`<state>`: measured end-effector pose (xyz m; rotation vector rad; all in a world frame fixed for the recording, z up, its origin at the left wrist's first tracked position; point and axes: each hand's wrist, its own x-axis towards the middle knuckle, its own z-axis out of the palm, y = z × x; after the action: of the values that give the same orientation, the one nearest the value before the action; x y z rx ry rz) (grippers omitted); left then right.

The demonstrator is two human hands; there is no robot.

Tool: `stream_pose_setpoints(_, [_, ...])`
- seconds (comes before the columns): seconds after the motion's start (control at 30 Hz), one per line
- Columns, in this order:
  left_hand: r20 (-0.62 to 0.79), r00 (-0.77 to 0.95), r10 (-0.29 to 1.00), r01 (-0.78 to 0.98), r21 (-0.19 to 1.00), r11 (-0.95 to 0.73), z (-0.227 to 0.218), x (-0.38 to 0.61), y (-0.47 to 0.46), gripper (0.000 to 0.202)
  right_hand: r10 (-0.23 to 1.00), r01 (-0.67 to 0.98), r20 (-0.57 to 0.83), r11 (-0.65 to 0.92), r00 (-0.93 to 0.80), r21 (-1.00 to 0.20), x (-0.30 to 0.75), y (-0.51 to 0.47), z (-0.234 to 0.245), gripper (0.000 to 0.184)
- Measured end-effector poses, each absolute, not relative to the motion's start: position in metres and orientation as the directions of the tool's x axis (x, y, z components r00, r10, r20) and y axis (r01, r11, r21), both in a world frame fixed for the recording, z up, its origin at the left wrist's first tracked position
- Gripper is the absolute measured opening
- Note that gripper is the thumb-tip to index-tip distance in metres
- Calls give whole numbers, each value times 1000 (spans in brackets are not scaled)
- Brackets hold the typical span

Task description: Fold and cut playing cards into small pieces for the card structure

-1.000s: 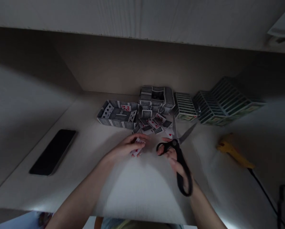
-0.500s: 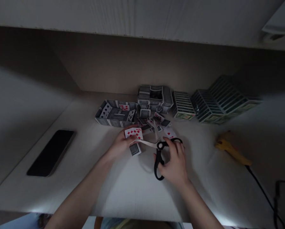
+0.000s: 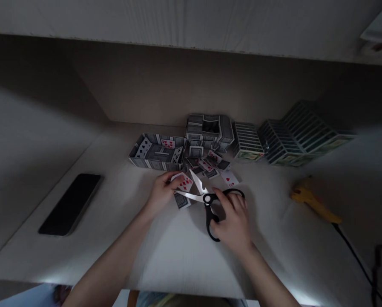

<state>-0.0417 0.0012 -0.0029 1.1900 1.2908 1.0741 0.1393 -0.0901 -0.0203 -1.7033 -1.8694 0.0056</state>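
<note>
My left hand (image 3: 160,194) pinches a playing card (image 3: 184,182) with red pips, held face up just above the white desk. A second card (image 3: 181,200), back side up, sits right under it. My right hand (image 3: 234,219) is closed through the black handles of a pair of scissors (image 3: 206,200). The blades are spread apart and point left, with the card's edge between them. Behind my hands lies a heap of loose cards and card pieces (image 3: 210,164).
A shallow tray built of cards (image 3: 157,155) and a taller card box (image 3: 210,128) stand at the back. Rows of sealed card decks (image 3: 293,138) sit at the back right. A yellow glue gun (image 3: 314,202) with a black cord lies right, a dark phone (image 3: 71,202) left.
My right hand turned the scissors from pointing away to pointing left and brought the spread blades to the card. My left hand raised the red-pip card face up.
</note>
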Motion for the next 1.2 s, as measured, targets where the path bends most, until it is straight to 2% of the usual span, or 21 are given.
stream_pose_setpoints(0.1, [-91,12,996,75,993,90,-5,-42,2,20,917,871,397,175,25,-459,140,-91,-24,59])
stream_pose_setpoints(0.23, [-66,19,998,108,992,63,-7,-45,4,19,940,737,329,161,87,-657,138,-93,-28,48])
stream_pose_setpoints(0.33, [-96,50,994,125,988,89,-8,-45,4,22,969,499,176,68,173,-864,134,-94,-26,42])
stream_pose_setpoints(0.43, [-135,77,988,127,984,125,-8,-44,2,25,981,120,-98,-119,166,-986,132,-92,-17,47])
stream_pose_setpoints(0.5, [-153,82,985,127,982,142,-6,-43,1,25,967,-95,-236,-227,98,-969,133,-90,-12,49])
stream_pose_setpoints(0.57, [-170,77,982,129,979,159,-4,-41,1,24,958,-244,-284,-266,44,-933,135,-89,-8,49])
stream_pose_setpoints(0.67, [-218,77,973,113,972,208,-1,-42,0,21,957,-434,-274,-288,-96,-854,140,-90,-8,52])
stream_pose_setpoints(0.73, [-301,177,937,57,954,295,2,-43,-1,20,950,-534,-231,-308,-209,-787,141,-91,-9,58])
stream_pose_setpoints(0.8, [-394,407,824,-11,900,436,5,-45,-6,19,941,-572,-197,-325,-275,-753,141,-93,-11,65])
stream_pose_setpoints(0.87, [-424,643,638,-37,814,579,7,-46,-12,19,933,-572,-196,-342,-302,-745,140,-93,-12,68])
stream_pose_setpoints(0.97, [-401,798,450,-32,718,696,7,-43,-23,15,938,-587,-203,-336,-282,-737,137,-92,-15,62])
stream_pose_setpoints(1.1, [-323,868,378,-75,667,742,4,-32,-34,16,938,-623,-198,-337,-284,-705,136,-89,-16,61])
stream_pose_setpoints(1.2, [-237,852,467,-262,579,772,4,-22,-40,18,953,-701,-162,-298,-256,-648,134,-90,-17,64])
